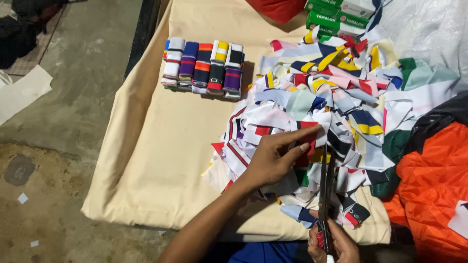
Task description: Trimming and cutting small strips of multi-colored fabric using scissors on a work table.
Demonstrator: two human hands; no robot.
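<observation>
From the head camera we look down at a bench (146,160) draped in cream cloth. Our left hand (275,160) pinches a small red fabric piece (308,139) at the near edge of a heap of striped fabric scraps (341,102) — fingers closed on it. Our right hand (336,243), nearest us, grips scissors (325,190); their long axis points away from us, blades slightly parted just right of the red piece. Neat stacks of sorted strips (204,65) lie well apart, far left.
</observation>
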